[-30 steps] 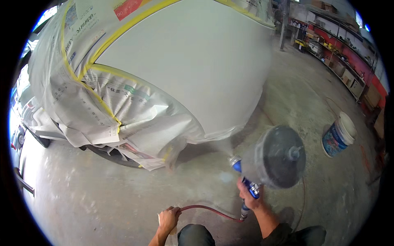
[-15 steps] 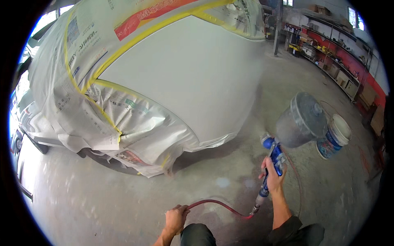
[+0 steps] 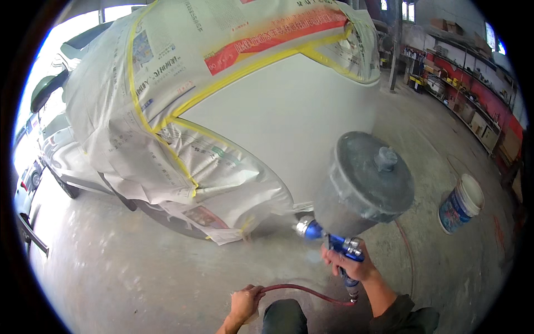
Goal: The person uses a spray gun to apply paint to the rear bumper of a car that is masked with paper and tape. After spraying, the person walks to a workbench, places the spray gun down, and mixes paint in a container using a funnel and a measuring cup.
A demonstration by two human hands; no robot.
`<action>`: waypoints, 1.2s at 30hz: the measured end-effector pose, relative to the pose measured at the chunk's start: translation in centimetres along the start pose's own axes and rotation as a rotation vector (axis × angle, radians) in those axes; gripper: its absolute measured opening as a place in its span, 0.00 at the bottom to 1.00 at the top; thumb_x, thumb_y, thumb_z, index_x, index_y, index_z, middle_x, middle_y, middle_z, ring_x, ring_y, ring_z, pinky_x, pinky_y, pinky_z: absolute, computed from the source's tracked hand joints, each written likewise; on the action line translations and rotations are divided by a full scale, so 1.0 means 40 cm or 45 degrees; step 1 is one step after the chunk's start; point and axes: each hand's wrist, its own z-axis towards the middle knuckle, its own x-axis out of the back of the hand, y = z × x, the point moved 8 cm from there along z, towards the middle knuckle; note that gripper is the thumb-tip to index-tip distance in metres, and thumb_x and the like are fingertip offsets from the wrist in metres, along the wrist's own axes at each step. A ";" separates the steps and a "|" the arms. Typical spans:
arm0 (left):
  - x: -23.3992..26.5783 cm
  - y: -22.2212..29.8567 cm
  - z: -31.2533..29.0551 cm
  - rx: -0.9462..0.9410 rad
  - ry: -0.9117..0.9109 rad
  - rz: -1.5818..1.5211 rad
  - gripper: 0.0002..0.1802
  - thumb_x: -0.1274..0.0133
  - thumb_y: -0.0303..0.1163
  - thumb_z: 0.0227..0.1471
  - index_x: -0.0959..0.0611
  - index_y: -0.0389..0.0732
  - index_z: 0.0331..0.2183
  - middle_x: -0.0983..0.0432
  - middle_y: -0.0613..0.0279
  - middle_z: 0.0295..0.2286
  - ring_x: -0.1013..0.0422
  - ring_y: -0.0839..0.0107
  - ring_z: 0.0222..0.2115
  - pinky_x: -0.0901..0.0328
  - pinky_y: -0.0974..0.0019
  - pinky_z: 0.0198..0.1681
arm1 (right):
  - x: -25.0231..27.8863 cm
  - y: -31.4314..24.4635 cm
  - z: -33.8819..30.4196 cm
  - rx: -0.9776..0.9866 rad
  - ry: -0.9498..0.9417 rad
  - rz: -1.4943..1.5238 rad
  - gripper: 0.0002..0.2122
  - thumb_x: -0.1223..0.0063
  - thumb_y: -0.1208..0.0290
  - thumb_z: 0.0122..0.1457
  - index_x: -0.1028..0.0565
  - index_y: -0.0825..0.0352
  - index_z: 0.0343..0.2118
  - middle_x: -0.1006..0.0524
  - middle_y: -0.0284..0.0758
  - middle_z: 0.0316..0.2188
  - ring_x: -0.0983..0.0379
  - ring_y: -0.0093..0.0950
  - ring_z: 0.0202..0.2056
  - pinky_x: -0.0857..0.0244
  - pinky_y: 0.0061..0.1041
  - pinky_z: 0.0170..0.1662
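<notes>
As a worker's bare right hand (image 3: 351, 263) grasps the handle of a blue-and-silver metal spray gun (image 3: 315, 229), the barrel slants from its nozzle at front left to its butt at rear right, pointing leftward beside the lower edge of a smooth, pale-grey curved car panel (image 3: 278, 122). Framed by bright yellow masking tape (image 3: 239, 78) and printed newspaper sheets (image 3: 125, 161), the panel lies ahead of both hands and to the left of the gun hand, which looks the nearer; the nozzle stands apart from it, though by how much I cannot tell from here. Above the gun sits a large grey lidded cup (image 3: 364, 183), tilted and hiding part of the panel's lower edge. Low on the worker's left, the bare left hand (image 3: 245, 303) is closed around a thin, flexible red hose (image 3: 311, 290), which curves rightward to the handle's foot.
</notes>
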 end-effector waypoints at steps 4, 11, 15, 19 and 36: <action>0.020 0.105 0.016 -0.042 0.012 -0.036 0.12 0.46 0.42 0.54 0.16 0.48 0.37 0.21 0.60 0.30 0.25 0.53 0.27 0.31 0.52 0.29 | 0.132 -0.056 -0.001 -0.024 0.388 -0.161 0.07 0.43 0.69 0.57 0.25 0.68 0.28 0.28 0.28 0.21 0.35 0.16 0.17 0.43 0.17 0.17; 0.009 0.293 0.050 -0.188 0.022 -0.139 0.13 0.44 0.40 0.53 0.16 0.43 0.37 0.21 0.56 0.28 0.25 0.52 0.26 0.31 0.54 0.29 | 0.370 -0.229 -0.017 0.179 0.835 -0.443 0.10 0.45 0.64 0.59 0.27 0.67 0.27 0.30 0.27 0.19 0.37 0.16 0.15 0.43 0.18 0.16; 0.026 0.329 0.060 -0.178 0.018 -0.212 0.13 0.45 0.40 0.53 0.16 0.43 0.37 0.21 0.55 0.28 0.25 0.52 0.26 0.31 0.54 0.29 | 0.403 -0.278 -0.022 0.168 1.024 -0.582 0.12 0.43 0.61 0.57 0.28 0.66 0.29 0.32 0.26 0.19 0.35 0.18 0.17 0.39 0.21 0.18; 0.049 0.268 0.035 -0.117 0.050 -0.185 0.12 0.45 0.41 0.53 0.16 0.46 0.37 0.22 0.57 0.28 0.25 0.52 0.27 0.31 0.53 0.29 | 0.287 -0.231 -0.016 -0.014 0.715 -0.470 0.13 0.42 0.59 0.56 0.26 0.66 0.31 0.30 0.27 0.20 0.34 0.18 0.19 0.38 0.21 0.20; 0.131 0.306 0.000 -0.177 0.063 -0.233 0.13 0.44 0.41 0.53 0.16 0.45 0.37 0.21 0.57 0.29 0.25 0.53 0.27 0.31 0.55 0.29 | 0.057 -0.375 0.050 0.098 0.320 -0.602 0.12 0.44 0.62 0.56 0.28 0.66 0.26 0.32 0.27 0.17 0.37 0.18 0.20 0.41 0.24 0.23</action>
